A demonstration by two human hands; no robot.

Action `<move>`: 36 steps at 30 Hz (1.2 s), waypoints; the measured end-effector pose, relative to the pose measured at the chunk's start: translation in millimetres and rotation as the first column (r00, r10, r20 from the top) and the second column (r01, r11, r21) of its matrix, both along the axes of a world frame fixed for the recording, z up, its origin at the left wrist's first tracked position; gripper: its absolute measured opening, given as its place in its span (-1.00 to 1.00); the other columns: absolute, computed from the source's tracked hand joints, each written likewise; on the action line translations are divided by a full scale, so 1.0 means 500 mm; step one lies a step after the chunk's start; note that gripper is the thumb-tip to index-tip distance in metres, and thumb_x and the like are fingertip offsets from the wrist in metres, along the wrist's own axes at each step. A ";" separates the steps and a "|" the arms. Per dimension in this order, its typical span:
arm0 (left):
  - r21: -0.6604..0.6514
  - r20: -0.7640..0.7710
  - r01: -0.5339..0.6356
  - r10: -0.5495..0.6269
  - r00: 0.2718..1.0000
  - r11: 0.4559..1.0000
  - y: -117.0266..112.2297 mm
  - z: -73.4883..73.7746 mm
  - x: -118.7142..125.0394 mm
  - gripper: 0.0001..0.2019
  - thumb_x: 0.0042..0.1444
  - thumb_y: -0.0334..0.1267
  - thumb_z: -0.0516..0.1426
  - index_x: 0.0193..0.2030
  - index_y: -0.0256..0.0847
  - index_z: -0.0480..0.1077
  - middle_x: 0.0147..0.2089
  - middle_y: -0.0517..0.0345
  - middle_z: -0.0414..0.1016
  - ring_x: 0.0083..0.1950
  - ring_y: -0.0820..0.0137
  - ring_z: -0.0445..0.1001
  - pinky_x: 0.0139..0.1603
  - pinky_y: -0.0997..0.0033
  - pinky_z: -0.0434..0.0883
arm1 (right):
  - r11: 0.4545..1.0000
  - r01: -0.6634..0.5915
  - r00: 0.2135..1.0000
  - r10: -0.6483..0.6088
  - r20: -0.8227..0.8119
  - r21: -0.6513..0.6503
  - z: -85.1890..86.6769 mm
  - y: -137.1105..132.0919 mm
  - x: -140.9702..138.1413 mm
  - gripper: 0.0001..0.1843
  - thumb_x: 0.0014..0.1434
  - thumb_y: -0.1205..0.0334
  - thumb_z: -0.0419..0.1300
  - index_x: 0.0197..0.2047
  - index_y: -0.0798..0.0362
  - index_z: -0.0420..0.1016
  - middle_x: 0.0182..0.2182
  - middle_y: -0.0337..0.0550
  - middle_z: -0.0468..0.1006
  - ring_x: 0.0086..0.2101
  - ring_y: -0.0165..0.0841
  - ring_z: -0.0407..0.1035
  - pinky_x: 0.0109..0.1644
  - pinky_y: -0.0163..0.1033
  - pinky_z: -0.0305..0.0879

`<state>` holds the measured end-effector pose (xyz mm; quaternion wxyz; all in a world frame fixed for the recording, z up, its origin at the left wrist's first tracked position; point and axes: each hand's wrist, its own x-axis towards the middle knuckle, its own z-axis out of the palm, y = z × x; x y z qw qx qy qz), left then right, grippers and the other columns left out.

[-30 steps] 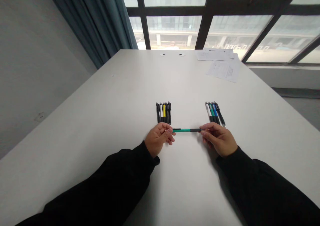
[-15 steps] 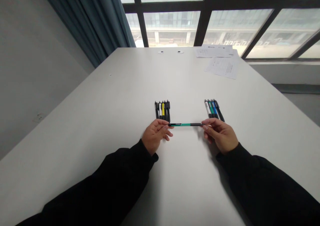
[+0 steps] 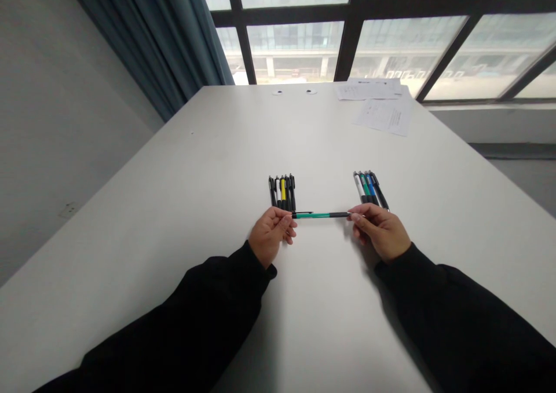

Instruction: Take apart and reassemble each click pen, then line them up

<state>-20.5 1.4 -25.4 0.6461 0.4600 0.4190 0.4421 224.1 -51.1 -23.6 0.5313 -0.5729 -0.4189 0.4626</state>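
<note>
A green pen with a black clip and a dark grip is held level between both hands. My left hand pinches its clip end, while my right hand pinches the tip end, fingers closed. Just beyond my left hand lies a row of several pens, among them a yellow pen and a white pen between black ones. Past my right hand is another row, with a white pen, a green pen, a blue pen and a black pen.
The pens rest on a large white table. Printed papers lie at its far right, and two small white ovals with dark spots sit at the far edge. Behind are a window and a blue curtain.
The green pen has been rolled about its length: its clip now shows at the upper side and more of the green barrel is visible. Both hands keep their hold.
</note>
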 end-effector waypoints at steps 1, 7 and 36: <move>0.002 -0.006 0.001 -0.001 1.000 1.000 0.000 0.000 0.000 -0.62 0.01 -0.01 0.29 -0.30 -0.27 0.30 -0.46 0.20 0.46 -0.55 0.53 0.39 -0.62 0.57 0.31 | 1.000 0.002 1.000 -0.002 -0.010 0.000 0.001 0.000 0.000 -0.62 0.01 -0.04 0.37 -0.29 0.10 0.48 -0.57 -0.23 0.47 -0.64 -0.48 0.27 -0.68 -0.39 0.19; 0.026 -0.032 0.039 -0.038 0.999 0.999 -0.002 -0.001 -0.002 -0.61 0.06 0.05 0.25 -0.41 -0.24 0.26 -0.54 0.27 0.40 -0.61 0.56 0.33 -0.65 0.59 0.28 | 1.000 -0.003 1.000 0.003 -0.026 0.000 0.003 -0.001 -0.003 -0.62 0.05 -0.08 0.34 -0.39 0.10 0.44 -0.53 -0.21 0.47 -0.64 -0.49 0.26 -0.67 -0.39 0.19; -0.032 -0.176 0.087 -0.091 0.980 0.996 -0.013 0.023 -0.003 -0.52 0.10 0.19 0.14 -0.50 -0.23 0.25 -0.67 0.33 0.27 -0.75 0.62 0.16 -0.80 0.64 0.07 | 0.999 -0.038 0.953 0.047 0.300 -0.036 0.017 -0.008 -0.002 -0.45 0.19 -0.23 0.12 -0.58 0.06 0.32 -0.75 -0.32 0.28 -0.74 -0.51 0.10 -0.66 -0.36 -0.03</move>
